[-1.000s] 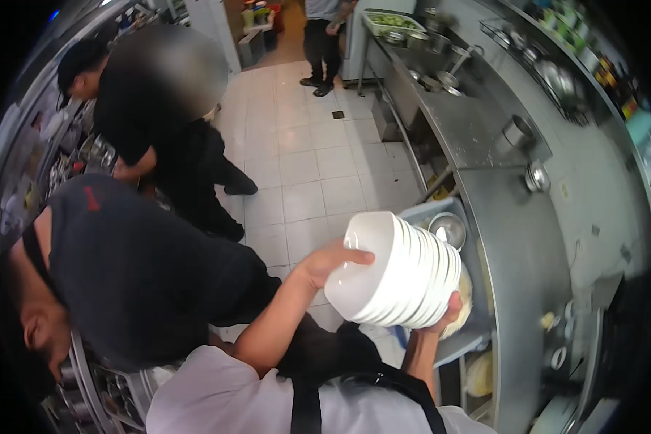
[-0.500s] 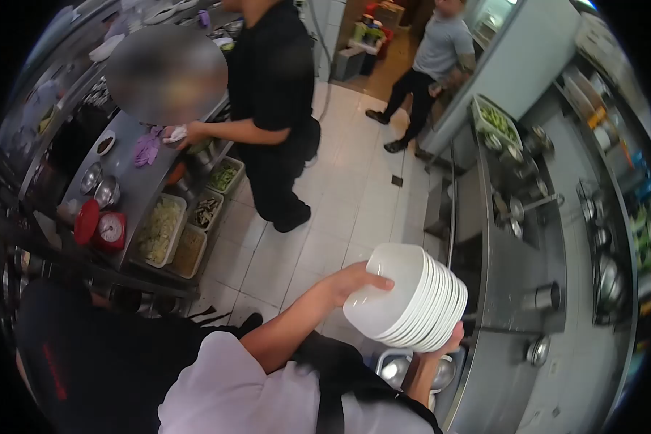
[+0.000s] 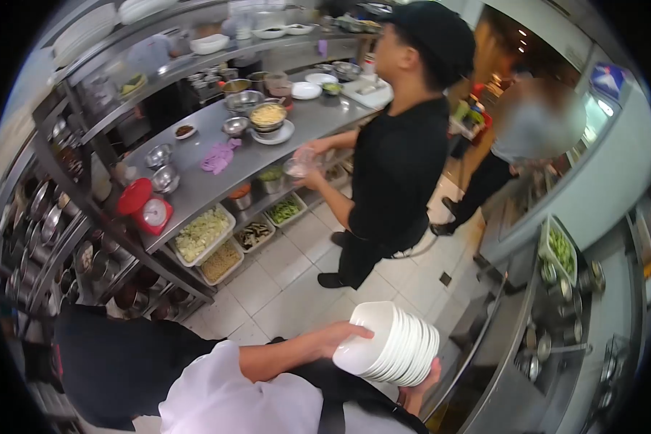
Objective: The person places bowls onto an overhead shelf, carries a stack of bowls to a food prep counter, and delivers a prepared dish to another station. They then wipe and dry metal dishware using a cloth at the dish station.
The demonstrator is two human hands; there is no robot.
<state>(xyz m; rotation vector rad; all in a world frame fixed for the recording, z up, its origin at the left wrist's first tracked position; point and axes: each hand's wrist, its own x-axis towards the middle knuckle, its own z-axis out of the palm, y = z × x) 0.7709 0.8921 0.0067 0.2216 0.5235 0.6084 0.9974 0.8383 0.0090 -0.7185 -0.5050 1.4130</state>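
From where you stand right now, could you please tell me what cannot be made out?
All in the head view:
Left hand: partly hidden by the dishes.
Right hand: also partly hidden by the dishes.
Number of dishes: edges packed too tightly, too small to count.
Red scale: reading on its dial too small.
Clear container the co-worker holds: contents blurred, partly covered by that person's hands.

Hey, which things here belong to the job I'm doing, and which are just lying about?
In the job:
White dishes, stacked, held between your left fingers and right fingers

Apparently just lying about:
Red scale
Purple cloth
Two metal bowls beside the scale
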